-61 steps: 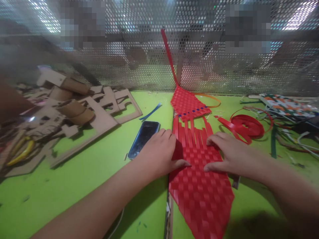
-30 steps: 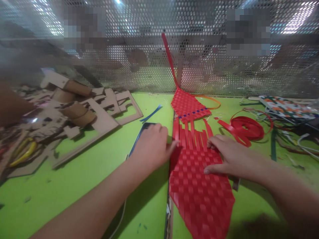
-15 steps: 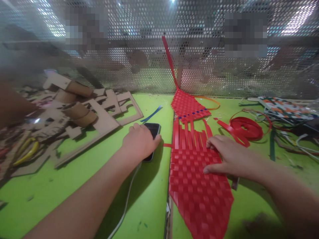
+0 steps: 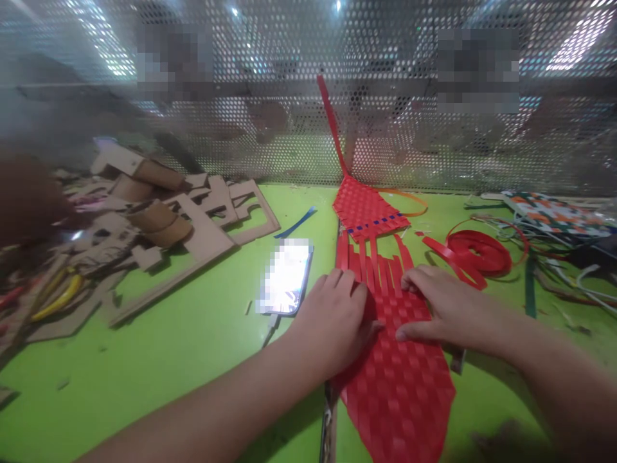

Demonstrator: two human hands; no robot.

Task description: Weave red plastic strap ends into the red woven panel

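A red woven piece of flat plastic strapping (image 4: 405, 373) lies in front of me, its loose strip ends pointing away. My left hand (image 4: 337, 315) is over its left edge, fingers bent and thumb on the weave; the fingertips are partly hidden. At the right edge, my right hand (image 4: 429, 302) holds the weave with curled fingers, its thumb lying on top. Beyond the strip ends sits a smaller red woven piece (image 4: 369, 202) with a dark blue checked row and a long strap rising from it. A lit phone (image 4: 289, 276) with a cable lies left of my left hand.
Cardboard cut-outs and rings (image 4: 207, 251) pile up at the left, near yellow-handled scissors (image 4: 60, 299). A red strap coil (image 4: 479, 252) lies at the right, before a multicoloured woven piece (image 4: 559, 212). A perforated metal screen (image 4: 289, 141) stands along the back.
My left hand has left the phone and moved right onto the red woven piece. The phone screen, dark before, is now bright. My right hand has stayed in place.
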